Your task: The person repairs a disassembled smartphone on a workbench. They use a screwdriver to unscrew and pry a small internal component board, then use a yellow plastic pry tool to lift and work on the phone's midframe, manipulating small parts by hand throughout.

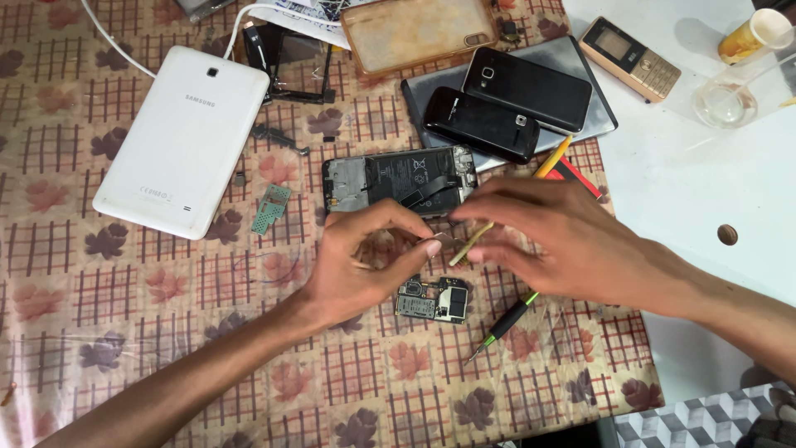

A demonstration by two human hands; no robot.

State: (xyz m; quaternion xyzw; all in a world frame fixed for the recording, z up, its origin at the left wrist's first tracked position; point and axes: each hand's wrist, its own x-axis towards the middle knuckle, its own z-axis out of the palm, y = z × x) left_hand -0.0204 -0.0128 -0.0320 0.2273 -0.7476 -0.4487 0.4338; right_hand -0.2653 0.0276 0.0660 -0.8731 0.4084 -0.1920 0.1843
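A: What are the hands doing?
B: Left hand [365, 261] pinches a small metal piece [445, 239]; right hand [555, 236] grips yellow tweezers [479, 239] above a circuit board [433, 300], near the opened phone [398, 180].

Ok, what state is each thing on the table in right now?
Opened phone: back cover off, insides exposed, lying flat.
Circuit board: out of the phone, loose on the cloth.
White tablet: face down, cable plugged in at its top.
Two black phones: closed, face down, stacked on a grey slab.
Left hand: pinching a small part.
Right hand: holding a thin yellow tool.
Screwdriver: lying unused.
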